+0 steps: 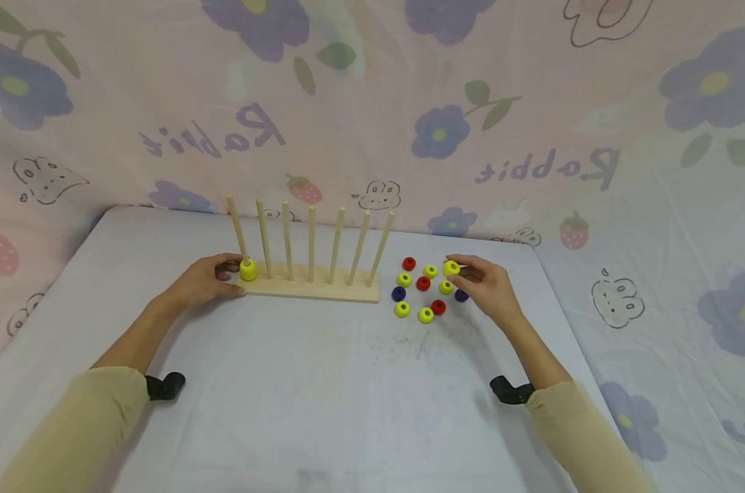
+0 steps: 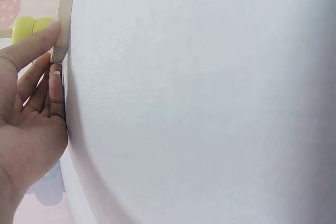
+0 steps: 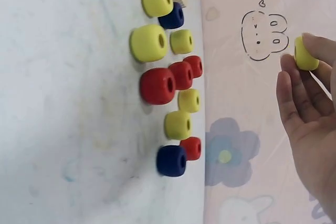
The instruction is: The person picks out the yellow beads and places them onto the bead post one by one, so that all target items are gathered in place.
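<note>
A wooden peg stand [image 1: 311, 291] with a row of several upright pegs lies across the table. Stacked at the bottom of its leftmost peg are two yellow beads [image 2: 32, 28]. My left hand [image 1: 205, 282] holds that end of the base, thumb at the front and fingers reaching round behind. Between thumb and fingers, my right hand [image 1: 486, 286] pinches a yellow bead [image 3: 305, 54], raised off the table. Below and left of it lie loose beads: yellow ones [image 1: 426, 315], red ones [image 1: 424, 283] and blue ones [image 1: 398, 294].
The loose beads sit just right of the stand on a white table [image 1: 298, 404]. A printed cloth [image 1: 360, 103] with flowers and rabbits hangs behind the table. Black wrist pieces [image 1: 166, 387] are worn on both forearms.
</note>
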The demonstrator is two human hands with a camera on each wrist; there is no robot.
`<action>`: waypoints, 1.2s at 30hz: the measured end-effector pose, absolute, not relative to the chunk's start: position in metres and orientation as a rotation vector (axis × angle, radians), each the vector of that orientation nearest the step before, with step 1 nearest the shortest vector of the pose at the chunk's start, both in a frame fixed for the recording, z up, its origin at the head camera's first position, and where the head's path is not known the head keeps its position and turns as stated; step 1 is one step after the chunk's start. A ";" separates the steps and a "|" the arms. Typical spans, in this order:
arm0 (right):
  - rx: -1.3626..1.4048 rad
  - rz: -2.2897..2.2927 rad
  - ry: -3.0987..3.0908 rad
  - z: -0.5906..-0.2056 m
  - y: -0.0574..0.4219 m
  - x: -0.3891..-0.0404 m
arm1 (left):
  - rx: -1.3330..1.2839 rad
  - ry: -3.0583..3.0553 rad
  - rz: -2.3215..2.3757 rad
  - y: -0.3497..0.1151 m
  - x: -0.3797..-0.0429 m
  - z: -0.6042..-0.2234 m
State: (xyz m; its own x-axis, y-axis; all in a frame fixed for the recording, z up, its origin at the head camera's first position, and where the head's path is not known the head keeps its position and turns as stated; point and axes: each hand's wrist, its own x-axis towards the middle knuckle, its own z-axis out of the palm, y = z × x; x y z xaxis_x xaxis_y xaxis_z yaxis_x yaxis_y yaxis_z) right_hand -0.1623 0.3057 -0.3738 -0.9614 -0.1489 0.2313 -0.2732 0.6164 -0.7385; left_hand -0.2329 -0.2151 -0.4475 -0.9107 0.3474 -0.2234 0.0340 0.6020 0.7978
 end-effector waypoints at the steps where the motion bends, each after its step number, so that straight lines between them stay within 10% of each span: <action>1: 0.365 1.269 -2.686 -0.369 0.302 -0.162 | 0.309 2.473 1.223 -0.215 -0.233 -0.447; 36: 0.698 1.276 -2.581 -0.298 0.248 -0.216 | 0.277 2.467 1.209 -0.213 -0.234 -0.448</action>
State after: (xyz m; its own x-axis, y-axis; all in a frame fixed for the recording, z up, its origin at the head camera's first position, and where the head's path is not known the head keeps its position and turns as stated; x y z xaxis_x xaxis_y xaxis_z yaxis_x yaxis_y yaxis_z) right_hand -0.2164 0.2484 -0.2978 -0.8739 -0.3304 0.3566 -0.4840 0.5216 -0.7026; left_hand -0.2344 -0.2130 -0.4477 -0.9092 0.3355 -0.2467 0.0108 0.6111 0.7915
